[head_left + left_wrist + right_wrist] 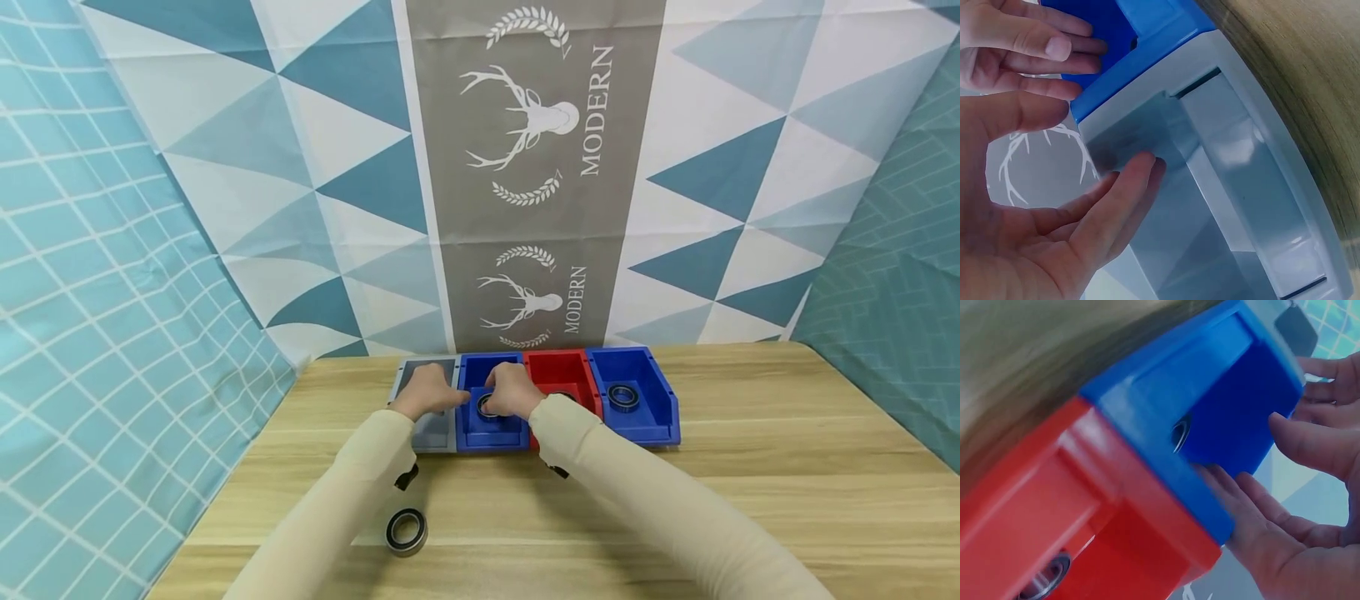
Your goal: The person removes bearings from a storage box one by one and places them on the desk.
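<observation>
My left hand (429, 393) is over the grey bin (1241, 169), its thumb and fingers spread apart with nothing between them. Over the neighbouring blue bin (491, 437) is my right hand (513, 390). In the right wrist view its fingers (1254, 512) reach over that bin's wall, thumb held apart, and nothing is in its grasp. A ring-shaped ball bearing (487, 407) lies in this bin, partly hidden by the right hand in the head view. Another bearing (1047, 575) sits in the red bin (1141, 550), mostly covered by the right arm from above.
The bins stand side by side toward the back of the wooden table (787, 450). At the right end a second blue bin (652, 433) contains a bearing (623, 397). One bearing (406, 532) lies on the table beside the left forearm. A patterned cloth (540, 200) hangs behind.
</observation>
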Motion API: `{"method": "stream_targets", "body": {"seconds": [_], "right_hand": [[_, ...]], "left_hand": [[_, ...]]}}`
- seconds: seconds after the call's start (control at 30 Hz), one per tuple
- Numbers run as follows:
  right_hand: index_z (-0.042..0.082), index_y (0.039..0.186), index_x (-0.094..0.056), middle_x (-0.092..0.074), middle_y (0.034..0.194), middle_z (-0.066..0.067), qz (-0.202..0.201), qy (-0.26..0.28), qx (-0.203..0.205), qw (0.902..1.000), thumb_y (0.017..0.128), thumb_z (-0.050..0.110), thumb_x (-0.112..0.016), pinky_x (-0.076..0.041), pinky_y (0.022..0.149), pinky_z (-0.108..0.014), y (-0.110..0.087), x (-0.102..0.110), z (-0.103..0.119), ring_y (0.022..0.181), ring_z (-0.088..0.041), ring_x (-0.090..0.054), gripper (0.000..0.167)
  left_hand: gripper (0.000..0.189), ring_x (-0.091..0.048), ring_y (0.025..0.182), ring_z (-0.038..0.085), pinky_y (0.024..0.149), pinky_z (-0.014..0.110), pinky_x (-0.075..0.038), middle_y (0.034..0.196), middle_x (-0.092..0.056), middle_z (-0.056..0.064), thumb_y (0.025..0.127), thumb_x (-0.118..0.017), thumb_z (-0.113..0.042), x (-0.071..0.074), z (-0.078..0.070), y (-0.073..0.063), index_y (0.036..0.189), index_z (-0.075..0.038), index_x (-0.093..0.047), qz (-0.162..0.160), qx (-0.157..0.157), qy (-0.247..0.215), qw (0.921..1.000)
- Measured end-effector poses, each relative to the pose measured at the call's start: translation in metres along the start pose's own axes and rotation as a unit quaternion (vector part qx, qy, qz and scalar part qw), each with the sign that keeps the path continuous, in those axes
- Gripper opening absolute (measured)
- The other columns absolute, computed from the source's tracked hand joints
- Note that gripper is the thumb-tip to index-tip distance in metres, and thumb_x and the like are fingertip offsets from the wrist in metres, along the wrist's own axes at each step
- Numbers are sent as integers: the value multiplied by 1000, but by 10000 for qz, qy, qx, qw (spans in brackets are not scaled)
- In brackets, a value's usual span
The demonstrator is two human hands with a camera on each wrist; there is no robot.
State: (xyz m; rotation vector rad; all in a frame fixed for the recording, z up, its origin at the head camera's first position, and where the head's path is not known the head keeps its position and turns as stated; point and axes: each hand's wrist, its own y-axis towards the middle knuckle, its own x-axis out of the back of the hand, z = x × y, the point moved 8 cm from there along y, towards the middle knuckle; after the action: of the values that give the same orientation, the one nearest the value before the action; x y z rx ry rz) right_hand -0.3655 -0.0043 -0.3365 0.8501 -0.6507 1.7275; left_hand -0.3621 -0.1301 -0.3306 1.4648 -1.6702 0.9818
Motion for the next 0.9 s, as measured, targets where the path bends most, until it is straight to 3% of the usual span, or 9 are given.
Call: {"method": "stream_targets", "body": {"seconds": [0.13, 0.27, 0.53, 0.67, 0.73, 0.8, 0.9], "right_hand": [[-4, 114, -65, -67, 117, -19, 92, -108, 79, 9999, 79, 9, -76, -56, 89, -42, 4, -2, 0, 101, -29, -64, 39], [-5, 114, -66, -67, 116, -19, 161, -281, 279, 9991, 78, 8, -76, -57, 88, -42, 11, -6, 2, 99, -28, -65, 40], [-4, 110, -66, -69, 111, -16, 170, -810, 378, 9958, 76, 5, -74, -58, 78, -38, 22, -13, 3, 86, -23, -63, 37], [-4, 96, -65, -64, 88, -12, 367, -1024, 361, 9934, 74, 2, -74, -50, 59, -30, 29, -21, 1, 68, -20, -52, 25], [-3, 91, -63, -60, 82, -12, 443, -1142, 390, 9917, 72, 2, -77, -47, 56, -30, 33, -24, 2, 65, -20, -50, 24], [-2, 94, -63, -63, 87, -11, 465, -1302, 382, 9897, 70, 5, -82, -52, 63, -30, 37, -26, 2, 70, -20, -54, 31], [1, 110, -63, -68, 109, -12, 527, -1494, 311, 9869, 66, 12, -87, -57, 83, -36, 39, -27, 1, 89, -21, -62, 51]], "left_hand": [[35, -72, 71, 31, 66, 34, -57, 54, -61, 7, 82, -71, -26, -2, 4, 0, 55, -11, -53, 38, 112, -140, 9998], [24, -72, 71, 30, 77, 40, -58, 64, -69, 13, 81, -71, -22, -3, 6, 0, 66, -6, -63, 123, 196, -223, 9995], [22, -72, 63, 22, 70, 32, -58, 66, -68, 11, 80, -73, -22, -1, 5, 2, 79, -1, -66, 102, 294, -253, 9992], [22, -72, 63, 23, 70, 33, -59, 69, -68, 13, 80, -73, -19, -2, 5, 2, 82, 1, -65, 143, 343, -355, 9987], [22, -72, 63, 24, 69, 34, -60, 72, -67, 14, 79, -73, -17, -2, 4, 2, 85, 3, -64, 159, 352, -390, 9985], [24, -72, 63, 24, 68, 34, -60, 75, -67, 15, 79, -72, -16, -2, 3, 3, 88, 4, -64, 177, 367, -380, 9984], [28, -72, 63, 24, 68, 33, -60, 82, -68, 18, 78, -73, -15, -2, 4, 5, 93, 6, -63, 202, 420, -406, 9981]]}}
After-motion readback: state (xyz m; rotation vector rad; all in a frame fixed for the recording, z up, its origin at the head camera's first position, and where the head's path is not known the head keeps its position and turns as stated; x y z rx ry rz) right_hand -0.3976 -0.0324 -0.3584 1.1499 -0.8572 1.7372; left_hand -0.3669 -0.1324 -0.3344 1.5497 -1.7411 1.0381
